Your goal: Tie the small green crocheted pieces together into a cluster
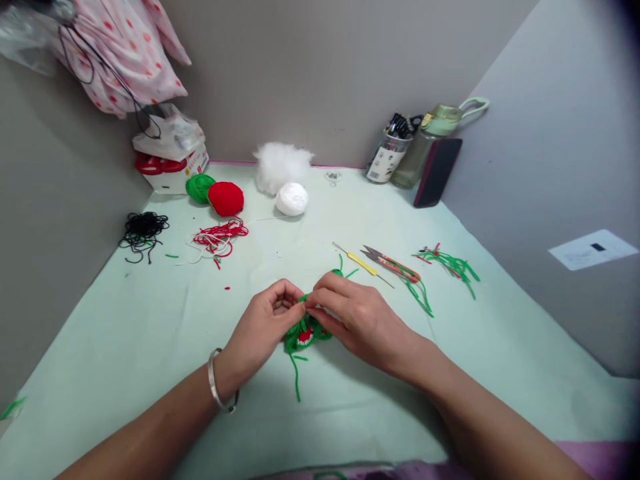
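Observation:
Near the middle of the table lies a small green crochet piece (305, 337) with red and white parts and loose green yarn tails. My left hand (265, 323) grips its left side between thumb and fingers. From the right, my right hand (357, 317) pinches at its top, fingertips meeting those of the left; much of the piece is hidden under both hands. Just beyond the right hand are a yellow-handled crochet hook (363, 263) and orange-handled thread snips (395, 265), with green yarn strands beside the snips.
Left of centre sit a red yarn ball (226, 199), a green yarn ball (200, 189), tangled red yarn (220, 237) and black yarn (144, 230). Behind are a white yarn ball (292, 199) and fluffy stuffing (283, 167). A phone (437, 173), bottle (417, 150) and pen cup (387, 157) stand back right.

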{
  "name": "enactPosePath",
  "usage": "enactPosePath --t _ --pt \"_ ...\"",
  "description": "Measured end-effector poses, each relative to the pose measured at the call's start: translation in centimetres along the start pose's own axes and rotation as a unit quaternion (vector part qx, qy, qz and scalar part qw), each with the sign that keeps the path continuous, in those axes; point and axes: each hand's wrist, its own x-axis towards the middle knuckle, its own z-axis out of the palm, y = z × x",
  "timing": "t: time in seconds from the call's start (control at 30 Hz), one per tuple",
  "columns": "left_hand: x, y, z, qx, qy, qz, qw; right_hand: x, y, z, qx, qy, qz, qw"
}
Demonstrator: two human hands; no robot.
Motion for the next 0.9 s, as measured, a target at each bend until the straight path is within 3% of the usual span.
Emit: enactPosePath --t 0.07,0.23,0.33,0.5,0.57,0.63,0.7,0.8,0.83,0.9 --pt "0.2 -0.2 -0.1 0.019 -0.001 0.010 1.000 -0.1 0.1 0.2 0.008 0.008 0.001 1.000" --pt "0.4 -0.5 -0.6 0.005 -0.025 0.006 1.000 -0.1 0.4 1.3 0.123 0.117 0.042 0.985" --pt "0.4 -0.6 -0.7 -0.021 -0.026 0.010 0.999 0.0 0.8 1.5 0.171 0.103 0.070 0.977" --pt "0.4 -0.5 -0.5 -0.032 -0.014 -0.013 0.999 -0.4 0.5 1.7 0.031 0.047 0.028 0.998" --pt "0.3 -0.5 -0.5 -0.028 -0.006 -0.012 1.000 -0.5 0.2 2.0 -0.020 0.055 -0.011 0.998" --pt "0.3 -0.6 -0.5 -0.022 -0.004 -0.016 1.000 -0.4 0.0 2.1 0.004 0.081 -0.014 0.997" --pt "0.4 -0.6 -0.5 -0.025 -0.009 -0.026 0.999 -0.1 0.1 2.2 0.108 0.100 0.052 0.988" --pt "0.4 -0.5 -0.6 -0.043 -0.017 -0.038 0.998 0.4 0.3 2.5 0.306 0.090 0.192 0.928" --pt "0.4 -0.5 -0.7 -0.052 -0.018 -0.040 0.998 0.4 0.3 2.6 0.339 0.092 0.217 0.911" --pt "0.5 -0.5 -0.7 -0.070 -0.018 -0.045 0.996 0.4 0.2 2.9 0.324 0.114 0.204 0.917"
